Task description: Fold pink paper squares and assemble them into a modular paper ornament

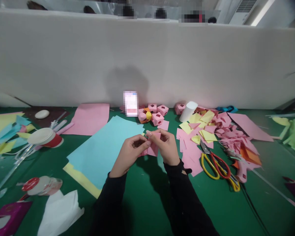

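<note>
Both hands meet over the green table, working on a small piece of pink paper [153, 150]. My left hand [130, 151] pinches its left side between thumb and fingers. From the right, my right hand [165, 146] grips its upper edge, with the thumb close to the left one. Folds in the paper are partly hidden by the fingers. Just beyond the hands sit several folded pink paper shapes [157, 119] and one with orange and yellow parts [147, 115]. A small pink sheet [163, 125] lies beside them.
Blue sheets [95, 154] lie left of my hands, near a paper cup [54, 140] and a bottle [44, 185]. To the right are pink and yellow cut pieces [190, 157], scissors [212, 160], a white roll [188, 111] and a glue gun [242, 170]. A lit phone [131, 103] leans against the white partition [64, 59].
</note>
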`<control>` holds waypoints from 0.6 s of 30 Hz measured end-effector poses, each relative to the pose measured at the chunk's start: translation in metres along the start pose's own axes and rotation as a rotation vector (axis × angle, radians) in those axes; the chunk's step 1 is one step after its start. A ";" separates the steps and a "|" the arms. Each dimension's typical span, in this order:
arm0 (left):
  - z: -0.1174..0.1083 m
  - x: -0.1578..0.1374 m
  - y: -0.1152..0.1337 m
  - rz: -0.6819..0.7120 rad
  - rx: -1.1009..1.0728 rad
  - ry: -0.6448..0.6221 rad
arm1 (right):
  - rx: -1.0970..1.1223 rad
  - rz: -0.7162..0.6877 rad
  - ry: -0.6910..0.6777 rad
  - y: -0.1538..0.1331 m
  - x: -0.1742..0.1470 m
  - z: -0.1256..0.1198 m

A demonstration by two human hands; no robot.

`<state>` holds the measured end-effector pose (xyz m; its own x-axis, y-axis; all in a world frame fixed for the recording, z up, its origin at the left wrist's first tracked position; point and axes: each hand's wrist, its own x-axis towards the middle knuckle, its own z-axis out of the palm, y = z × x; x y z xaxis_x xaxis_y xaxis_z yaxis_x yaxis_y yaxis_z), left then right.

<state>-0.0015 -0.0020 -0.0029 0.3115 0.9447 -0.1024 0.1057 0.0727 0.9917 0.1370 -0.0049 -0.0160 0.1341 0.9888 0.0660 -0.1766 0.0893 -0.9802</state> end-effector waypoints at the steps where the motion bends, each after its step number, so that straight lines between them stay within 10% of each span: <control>1: 0.000 0.000 0.000 0.003 0.003 0.004 | -0.002 -0.001 0.000 0.000 0.000 0.000; 18: 0.004 -0.001 0.000 0.147 0.018 0.193 | -0.022 0.042 -0.094 -0.008 -0.001 -0.002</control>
<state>0.0021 -0.0043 -0.0030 0.1392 0.9883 0.0615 0.0900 -0.0745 0.9932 0.1402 -0.0073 -0.0088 0.0350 0.9985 0.0411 -0.1585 0.0461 -0.9863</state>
